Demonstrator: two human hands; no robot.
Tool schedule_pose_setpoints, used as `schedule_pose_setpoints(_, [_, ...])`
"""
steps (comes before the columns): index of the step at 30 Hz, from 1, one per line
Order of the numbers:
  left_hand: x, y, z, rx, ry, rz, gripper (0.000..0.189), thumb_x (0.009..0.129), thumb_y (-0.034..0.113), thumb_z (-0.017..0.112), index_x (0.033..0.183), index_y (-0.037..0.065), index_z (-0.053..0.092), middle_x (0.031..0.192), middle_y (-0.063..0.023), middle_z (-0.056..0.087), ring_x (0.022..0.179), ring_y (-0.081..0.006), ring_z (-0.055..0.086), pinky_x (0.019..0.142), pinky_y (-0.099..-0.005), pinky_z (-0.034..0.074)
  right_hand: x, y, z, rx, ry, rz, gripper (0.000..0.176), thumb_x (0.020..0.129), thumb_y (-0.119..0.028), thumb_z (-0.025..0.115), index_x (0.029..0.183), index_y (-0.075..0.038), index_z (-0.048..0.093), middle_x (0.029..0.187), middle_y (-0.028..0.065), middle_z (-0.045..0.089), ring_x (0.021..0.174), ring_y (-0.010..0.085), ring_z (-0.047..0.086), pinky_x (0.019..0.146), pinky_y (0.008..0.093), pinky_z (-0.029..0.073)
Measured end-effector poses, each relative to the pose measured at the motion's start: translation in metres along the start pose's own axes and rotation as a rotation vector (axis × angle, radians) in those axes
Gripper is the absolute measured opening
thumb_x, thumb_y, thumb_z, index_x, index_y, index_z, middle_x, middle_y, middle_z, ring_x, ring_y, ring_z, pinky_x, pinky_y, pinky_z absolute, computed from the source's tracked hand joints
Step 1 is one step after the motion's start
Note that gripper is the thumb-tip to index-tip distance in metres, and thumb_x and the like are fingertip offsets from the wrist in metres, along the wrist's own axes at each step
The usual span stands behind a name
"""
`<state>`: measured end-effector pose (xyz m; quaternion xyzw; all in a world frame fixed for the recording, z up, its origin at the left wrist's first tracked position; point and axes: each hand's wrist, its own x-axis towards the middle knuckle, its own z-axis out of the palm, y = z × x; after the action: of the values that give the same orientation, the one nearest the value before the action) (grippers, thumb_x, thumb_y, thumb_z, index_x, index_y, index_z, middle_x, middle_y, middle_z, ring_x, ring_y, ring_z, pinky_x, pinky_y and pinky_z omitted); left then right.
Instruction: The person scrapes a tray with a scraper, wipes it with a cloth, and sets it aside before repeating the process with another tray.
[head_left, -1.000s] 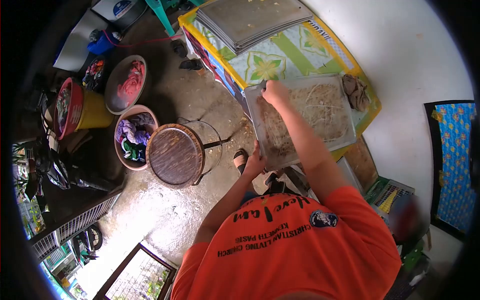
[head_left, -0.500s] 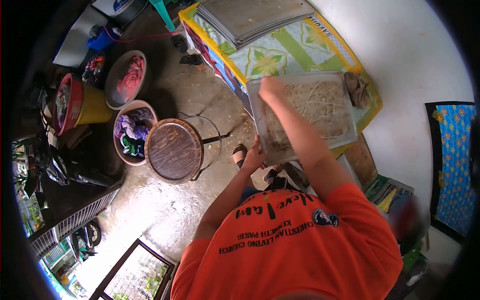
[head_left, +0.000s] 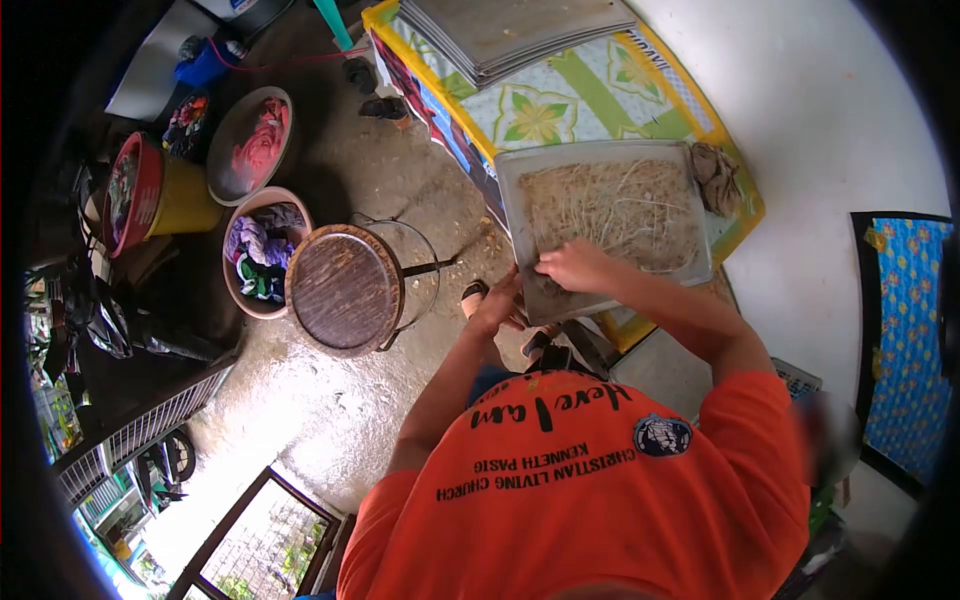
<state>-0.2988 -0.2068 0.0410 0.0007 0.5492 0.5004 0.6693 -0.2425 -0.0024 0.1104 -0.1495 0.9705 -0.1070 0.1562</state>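
Note:
A shallow greyish plastic tray (head_left: pixel 590 153) lies at the table's near end, holding a layer of brown, crumbly material with pale, straw-like strands (head_left: pixel 640 205). My left hand (head_left: pixel 497 303) grips the tray's rim near its lower left corner. My right hand (head_left: pixel 578 267) is inside the tray at its near side, fingers curled down and pressed together in the brown material. What those fingertips hold, if anything, is hidden. Beside the tray's right edge lies a crumpled brown cloth or paper (head_left: pixel 714 178).
A patterned green-and-white cover (head_left: pixel 540 115) lies over the table. Flat grey sheets or trays (head_left: pixel 520 30) are stacked at its far end. To the left stand a round wooden stool (head_left: pixel 345 290) and a laundry basin (head_left: pixel 232 270). A white wall (head_left: pixel 790 150) rises at right.
My right hand has moved from the tray's far left corner toward its near side, uncovering the strands. My left hand stays on the rim. The view has shifted slightly.

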Motion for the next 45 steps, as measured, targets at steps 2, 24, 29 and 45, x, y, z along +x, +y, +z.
schedule_pose_setpoints(2, [0.002, -0.004, 0.0, -0.012, -0.003, -0.016, 0.068, 0.088, 0.064, 0.033, 0.137, 0.017, 0.026, 0.097, -0.0184, 0.06, 0.06, -0.0247, 0.064, 0.052, -0.0353, 0.055, 0.002, 0.005, -0.001, 0.08, -0.034, 0.078, 0.018, 0.079, -0.016, 0.056, 0.093, -0.012, 0.067, 0.086, 0.0078, 0.065, 0.077, 0.0286, 0.065, 0.064, 0.0431, 0.051])
schedule_pose_setpoints(24, [-0.004, 0.011, 0.005, -0.129, 0.077, 0.161, 0.084, 0.081, 0.073, 0.036, 0.146, 0.026, 0.013, 0.146, -0.0142, 0.023, 0.124, -0.0386, 0.037, 0.064, -0.0521, 0.055, 0.07, 0.118, -0.041, 0.007, 0.201, 0.514, 0.023, 0.086, -0.024, 0.054, 0.086, -0.002, 0.063, 0.073, 0.0156, 0.064, 0.072, 0.0334, 0.063, 0.063, 0.0458, 0.049])
schedule_pose_setpoints(29, [-0.002, 0.016, -0.004, -0.207, 0.07, 0.108, 0.085, 0.08, 0.073, 0.039, 0.146, 0.025, 0.015, 0.148, -0.0151, 0.018, 0.128, -0.0412, 0.031, 0.063, -0.0536, 0.055, 0.026, 0.041, -0.003, 0.049, 0.053, 0.237, 0.018, 0.083, -0.024, 0.056, 0.093, -0.013, 0.067, 0.092, 0.0058, 0.065, 0.081, 0.0286, 0.064, 0.065, 0.0448, 0.051])
schedule_pose_setpoints(45, [0.013, -0.006, -0.021, -0.289, 0.092, 0.07, 0.098, 0.076, 0.08, 0.03, 0.141, 0.006, 0.029, 0.115, -0.0203, 0.052, 0.102, -0.0339, 0.055, 0.069, -0.0509, 0.055, 0.065, 0.027, -0.008, 0.044, 0.174, 0.26, 0.023, 0.086, -0.03, 0.054, 0.096, -0.016, 0.069, 0.092, 0.009, 0.067, 0.072, 0.0297, 0.065, 0.064, 0.0428, 0.052])
